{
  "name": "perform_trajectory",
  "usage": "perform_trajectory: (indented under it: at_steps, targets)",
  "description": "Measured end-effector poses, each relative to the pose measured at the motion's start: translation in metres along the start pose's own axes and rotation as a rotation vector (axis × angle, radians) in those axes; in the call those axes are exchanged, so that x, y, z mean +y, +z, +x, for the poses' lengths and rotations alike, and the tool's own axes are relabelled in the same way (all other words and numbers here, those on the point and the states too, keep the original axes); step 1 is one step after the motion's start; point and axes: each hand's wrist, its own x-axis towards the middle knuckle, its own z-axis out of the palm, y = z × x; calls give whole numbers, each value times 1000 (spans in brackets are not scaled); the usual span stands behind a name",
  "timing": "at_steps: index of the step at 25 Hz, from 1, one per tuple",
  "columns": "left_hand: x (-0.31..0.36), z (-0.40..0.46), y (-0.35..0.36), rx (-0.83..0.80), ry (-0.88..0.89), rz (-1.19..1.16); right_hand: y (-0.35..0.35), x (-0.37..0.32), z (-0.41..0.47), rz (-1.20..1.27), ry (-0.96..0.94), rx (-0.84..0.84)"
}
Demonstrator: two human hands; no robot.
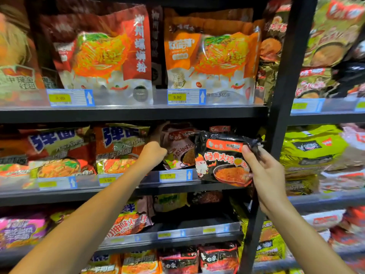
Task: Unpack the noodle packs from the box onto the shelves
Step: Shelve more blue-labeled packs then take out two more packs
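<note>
— Where's the noodle pack right now?

— The black noodle pack (224, 158) is up in front of the middle shelf (138, 189), at its right end near the black upright post (284, 95). The right hand (264, 175) pinches it by its right edge, thumb on the printed face, fingers behind.

— Which way is it facing?

— Printed side toward the person, text upright, so the top seam points up. It looks a bit wider than tall, long side running left to right, with the top leaning slightly away to the right.

— And the other hand?

— The left hand (155, 153) reaches into the same shelf, curled against the pinkish pack (178, 149) standing just left of the black one. It appears to grip that pack's left edge, though the fingers are hidden behind it.

— Are the two packs touching?

— They overlap from this view; I can't tell whether they touch.
</note>
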Motion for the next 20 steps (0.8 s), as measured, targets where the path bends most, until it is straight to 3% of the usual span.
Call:
perform_trajectory:
  at_steps: [6,10,15,18,20]
  targets:
    - [-2,13,-8,-89,79,254,25,-2,57,-80,-86,78]
    - [0,18,-9,-142,109,401,36,22,91,-256,20,50]
    - [-2,0,5,-70,534,523,40,47,120,-364,234,182]
    - [-5,0,13,-216,616,495,44,46,129,-281,190,186]
    - [-4,1,13,-348,551,461,44,42,125,-514,60,166]
